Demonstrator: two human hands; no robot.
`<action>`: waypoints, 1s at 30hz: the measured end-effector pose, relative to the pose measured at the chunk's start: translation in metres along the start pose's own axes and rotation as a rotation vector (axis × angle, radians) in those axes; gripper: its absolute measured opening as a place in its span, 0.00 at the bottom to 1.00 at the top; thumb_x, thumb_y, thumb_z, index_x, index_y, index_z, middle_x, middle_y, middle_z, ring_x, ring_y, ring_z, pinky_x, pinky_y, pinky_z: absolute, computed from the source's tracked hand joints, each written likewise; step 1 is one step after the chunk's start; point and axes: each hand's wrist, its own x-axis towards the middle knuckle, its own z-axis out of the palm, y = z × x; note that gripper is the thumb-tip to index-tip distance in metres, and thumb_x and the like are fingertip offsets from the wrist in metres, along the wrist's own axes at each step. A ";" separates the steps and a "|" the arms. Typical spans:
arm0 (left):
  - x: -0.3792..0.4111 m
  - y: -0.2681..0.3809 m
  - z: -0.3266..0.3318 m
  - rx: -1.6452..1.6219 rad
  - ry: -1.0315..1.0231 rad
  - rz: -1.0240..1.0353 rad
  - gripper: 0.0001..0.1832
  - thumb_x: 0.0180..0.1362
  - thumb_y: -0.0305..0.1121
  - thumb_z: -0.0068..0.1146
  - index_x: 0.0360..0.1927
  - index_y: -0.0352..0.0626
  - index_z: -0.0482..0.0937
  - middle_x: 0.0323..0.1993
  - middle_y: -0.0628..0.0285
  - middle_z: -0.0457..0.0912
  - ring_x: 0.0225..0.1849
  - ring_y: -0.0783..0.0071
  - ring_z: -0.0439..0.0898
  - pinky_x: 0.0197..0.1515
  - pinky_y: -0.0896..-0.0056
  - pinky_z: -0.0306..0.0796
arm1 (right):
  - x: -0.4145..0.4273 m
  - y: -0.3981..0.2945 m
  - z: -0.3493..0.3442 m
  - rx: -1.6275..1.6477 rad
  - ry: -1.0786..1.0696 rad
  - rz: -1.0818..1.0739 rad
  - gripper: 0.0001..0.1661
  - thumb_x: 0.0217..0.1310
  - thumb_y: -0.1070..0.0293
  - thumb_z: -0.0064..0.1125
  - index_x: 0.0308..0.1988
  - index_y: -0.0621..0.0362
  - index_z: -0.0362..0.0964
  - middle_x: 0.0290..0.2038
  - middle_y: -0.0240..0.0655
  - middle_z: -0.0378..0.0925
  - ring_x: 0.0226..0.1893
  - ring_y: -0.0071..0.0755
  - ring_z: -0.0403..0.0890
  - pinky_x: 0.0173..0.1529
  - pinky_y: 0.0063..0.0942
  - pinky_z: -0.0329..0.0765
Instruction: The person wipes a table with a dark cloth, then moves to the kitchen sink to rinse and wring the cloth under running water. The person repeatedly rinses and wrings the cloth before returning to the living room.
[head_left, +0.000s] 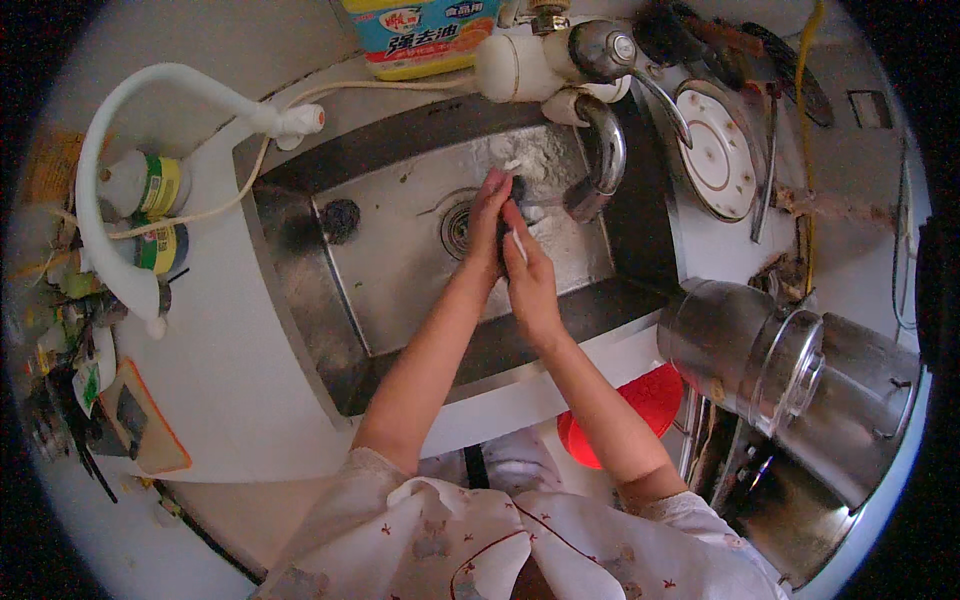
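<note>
Over a stainless steel sink (397, 277), my left hand (487, 214) and my right hand (531, 270) lean palm to palm, fingers pointing toward the back wall of the basin. Their fingertips meet or nearly meet. A dark patch and a thin white edge show between the palms; I cannot tell whether anything is held there. Just right of my hands, the chrome spout (611, 154) of the faucet curves down into the basin. Wet, shiny water (551, 161) spreads on the sink floor under it. Partly behind my left hand lies the round drain (454, 225).
A detergent jug (420, 37) stands behind the sink. A white plate (716, 150) rests at right, near a stainless steel pot (724, 345). A white curved hose (94, 172) arches at left beside bottles (161, 184). A red basin (652, 405) sits below the counter edge.
</note>
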 end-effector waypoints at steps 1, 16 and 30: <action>0.000 0.005 0.000 0.068 0.036 -0.009 0.28 0.63 0.43 0.48 0.64 0.44 0.62 0.59 0.65 0.68 0.58 0.72 0.67 0.59 0.68 0.62 | 0.000 -0.002 0.001 0.020 -0.026 0.036 0.29 0.69 0.56 0.43 0.62 0.61 0.59 0.62 0.42 0.62 0.62 0.37 0.63 0.64 0.27 0.58; -0.002 -0.038 -0.003 -0.736 -0.153 -0.038 0.30 0.65 0.51 0.38 0.67 0.49 0.56 0.64 0.65 0.64 0.63 0.69 0.63 0.66 0.64 0.53 | 0.008 -0.017 0.018 -0.426 -0.007 -0.130 0.35 0.60 0.56 0.55 0.64 0.53 0.56 0.68 0.44 0.50 0.70 0.44 0.46 0.69 0.34 0.47; -0.001 -0.023 0.000 -0.275 -0.219 -0.209 0.27 0.63 0.37 0.47 0.65 0.44 0.61 0.64 0.63 0.64 0.63 0.70 0.63 0.62 0.68 0.59 | 0.033 -0.009 -0.001 -0.077 0.137 0.164 0.33 0.62 0.52 0.50 0.62 0.57 0.59 0.67 0.51 0.48 0.69 0.56 0.43 0.69 0.43 0.45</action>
